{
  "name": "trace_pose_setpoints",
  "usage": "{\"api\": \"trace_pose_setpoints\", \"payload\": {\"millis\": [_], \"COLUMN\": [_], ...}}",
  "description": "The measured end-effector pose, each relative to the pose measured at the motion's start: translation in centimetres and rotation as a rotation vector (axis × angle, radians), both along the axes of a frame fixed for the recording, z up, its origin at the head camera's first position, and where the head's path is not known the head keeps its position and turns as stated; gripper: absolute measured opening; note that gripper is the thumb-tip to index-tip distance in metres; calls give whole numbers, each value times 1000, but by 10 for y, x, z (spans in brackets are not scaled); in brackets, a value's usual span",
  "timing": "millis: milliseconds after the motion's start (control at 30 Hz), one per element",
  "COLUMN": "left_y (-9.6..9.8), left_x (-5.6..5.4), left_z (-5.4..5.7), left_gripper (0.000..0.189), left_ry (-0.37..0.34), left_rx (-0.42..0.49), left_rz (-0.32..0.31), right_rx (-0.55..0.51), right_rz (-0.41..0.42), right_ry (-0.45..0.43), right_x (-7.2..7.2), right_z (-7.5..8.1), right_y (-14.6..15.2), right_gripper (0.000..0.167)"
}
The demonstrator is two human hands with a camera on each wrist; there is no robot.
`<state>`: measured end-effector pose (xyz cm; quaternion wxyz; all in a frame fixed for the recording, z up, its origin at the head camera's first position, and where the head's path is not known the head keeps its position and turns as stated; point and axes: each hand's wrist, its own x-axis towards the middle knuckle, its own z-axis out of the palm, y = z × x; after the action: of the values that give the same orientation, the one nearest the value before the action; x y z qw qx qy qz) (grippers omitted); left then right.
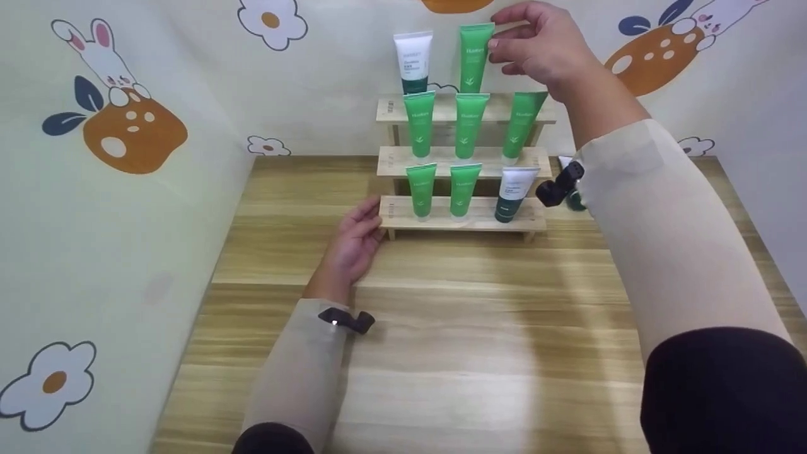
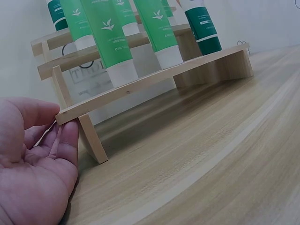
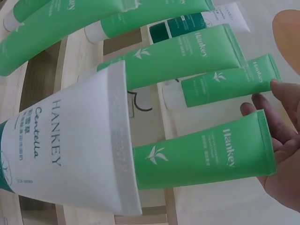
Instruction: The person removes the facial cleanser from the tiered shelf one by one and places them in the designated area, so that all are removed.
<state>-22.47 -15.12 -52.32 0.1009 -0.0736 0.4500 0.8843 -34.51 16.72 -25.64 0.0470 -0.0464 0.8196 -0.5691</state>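
Observation:
My right hand [image 1: 539, 47] is at the upper right edge of a green squeeze tube [image 1: 476, 57] standing on the top tier. In the right wrist view, the thumb lies on that tube's [image 3: 225, 86] flat end and the fingertips show just beside its edge, so it looks pinched. Lower down, my left hand [image 1: 359, 246] holds the left end of a three-tier wooden display rack [image 1: 391, 214]. The left wrist view shows the fingers [image 2: 70, 136] under the bottom board's corner and the thumb side above it.
A white tube [image 1: 413, 60] with a dark green cap stands at the top left. Three green tubes [image 1: 466, 126] fill the middle tier. Below are two more green tubes [image 1: 465, 189] and a white-and-dark-green tube [image 1: 517, 192]. Another item [image 1: 575, 200] lies partly hidden behind the right forearm.

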Motion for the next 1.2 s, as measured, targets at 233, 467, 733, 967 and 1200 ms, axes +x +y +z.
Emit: {"api": "trace_pose_setpoints", "payload": {"millis": [233, 467, 733, 967, 1200], "left_y": [1, 2, 2, 2, 2], "left_x": [-2, -1, 0, 0, 0], "left_z": [-2, -2, 1, 0, 2], "left_gripper": [58, 57, 58, 57, 60], "left_ry": [25, 18, 7, 1, 5], "left_rx": [28, 32, 20, 21, 4], "left_rz": [-3, -1, 0, -2, -11], "right_rx": [49, 29, -26, -113, -276], "right_rz": [-17, -39, -65, -88, -116], "right_ry": [4, -8, -3, 12, 31], "right_x": [-3, -1, 5, 12, 16], "right_z": [2, 2, 0, -4, -14], "right_y": [-5, 1, 21, 45, 73], "right_gripper": [36, 32, 34, 34, 42]}}
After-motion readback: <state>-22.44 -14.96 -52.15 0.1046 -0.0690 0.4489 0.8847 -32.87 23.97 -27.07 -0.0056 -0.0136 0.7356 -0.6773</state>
